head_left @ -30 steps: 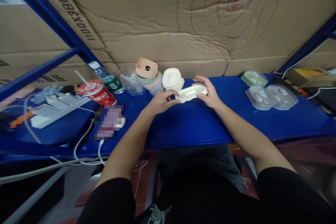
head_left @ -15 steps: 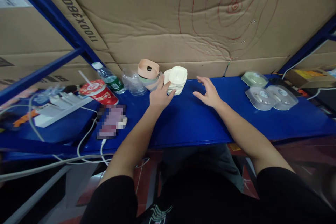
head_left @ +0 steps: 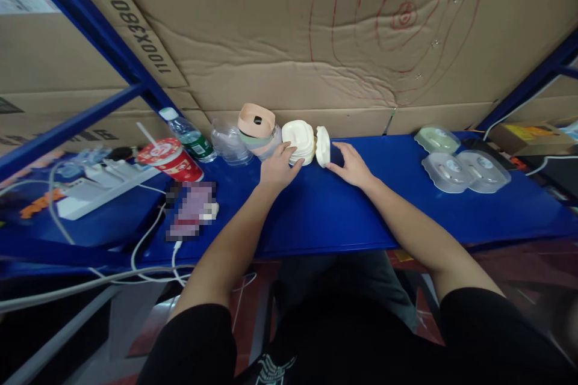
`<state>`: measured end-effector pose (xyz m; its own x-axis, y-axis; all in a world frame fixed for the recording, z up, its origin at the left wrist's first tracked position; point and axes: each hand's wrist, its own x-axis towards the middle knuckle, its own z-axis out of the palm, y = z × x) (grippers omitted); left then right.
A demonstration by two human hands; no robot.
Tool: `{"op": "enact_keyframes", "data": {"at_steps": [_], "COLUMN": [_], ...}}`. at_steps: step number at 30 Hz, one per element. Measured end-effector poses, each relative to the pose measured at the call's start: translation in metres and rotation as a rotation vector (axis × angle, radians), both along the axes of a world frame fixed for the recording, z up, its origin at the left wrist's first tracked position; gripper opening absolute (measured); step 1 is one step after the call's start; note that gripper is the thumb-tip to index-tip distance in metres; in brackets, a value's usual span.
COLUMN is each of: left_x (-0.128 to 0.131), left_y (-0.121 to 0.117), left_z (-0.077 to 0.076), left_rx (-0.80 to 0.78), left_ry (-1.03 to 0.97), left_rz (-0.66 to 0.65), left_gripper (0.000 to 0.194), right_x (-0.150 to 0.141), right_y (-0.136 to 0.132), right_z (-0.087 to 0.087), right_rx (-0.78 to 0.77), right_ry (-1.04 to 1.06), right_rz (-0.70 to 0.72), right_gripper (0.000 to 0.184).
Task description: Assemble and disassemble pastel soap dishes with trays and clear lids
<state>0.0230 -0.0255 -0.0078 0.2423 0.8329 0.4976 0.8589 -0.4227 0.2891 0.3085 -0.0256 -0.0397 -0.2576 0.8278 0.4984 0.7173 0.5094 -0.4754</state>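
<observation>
A stack of cream-coloured, rounded-square shallow pieces [head_left: 298, 135] sits near the cardboard; I cannot tell whether they are lids or dishes. My left hand [head_left: 279, 168] rests against its near left side, thumb and fingers apart. One more cream piece [head_left: 322, 147] is tipped up on its edge just right of the stack. Beside it is my right hand [head_left: 352, 165], open, with the thumb tip at the piece's lower right edge. Left of the stack, pink and green square pieces [head_left: 256, 123] are piled on clear containers.
Clear plastic covers [head_left: 231, 143], a water bottle [head_left: 188, 136] and a red paper cup [head_left: 171, 159] stand to the left. Further left lies a white power strip [head_left: 103, 189] with cables. Several clear-lidded pieces [head_left: 451, 171] lie at right. Cardboard [head_left: 253, 30] walls the back.
The top cream piece has come off the stack and tipped to the right. My right hand has moved left and slightly down, close to it. My left hand stays at the stack.
</observation>
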Motion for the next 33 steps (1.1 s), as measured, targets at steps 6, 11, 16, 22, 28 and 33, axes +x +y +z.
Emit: {"op": "enact_keyframes", "data": {"at_steps": [6, 11, 16, 22, 28, 33], "left_x": [0.000, 0.010, 0.019, 0.025, 0.022, 0.015], "left_y": [-0.003, -0.017, -0.029, -0.028, -0.023, -0.025], "left_z": [0.002, 0.007, 0.007, -0.003, -0.006, 0.003], "left_rx": [0.028, -0.042, -0.273, -0.274, -0.182, 0.037], "left_ry": [-0.020, 0.126, 0.400, 0.385, 0.364, 0.309], "left_rz": [-0.040, -0.199, -0.401, -0.489, -0.521, -0.434], "left_gripper": [0.044, 0.042, 0.055, 0.034, 0.030, 0.034], "right_x": [-0.003, -0.006, -0.002, 0.003, 0.007, 0.017], "right_y": [0.003, -0.002, -0.005, -0.005, -0.003, 0.005], "right_z": [0.000, 0.000, 0.003, 0.003, 0.008, 0.013], "right_rx": [-0.064, -0.137, -0.234, -0.212, 0.003, 0.181], "right_ry": [-0.144, -0.166, -0.205, -0.135, 0.074, 0.454], "right_rz": [0.021, 0.033, -0.008, 0.000, -0.036, -0.248], "right_gripper": [0.075, 0.071, 0.059, 0.048, 0.034, 0.042]}}
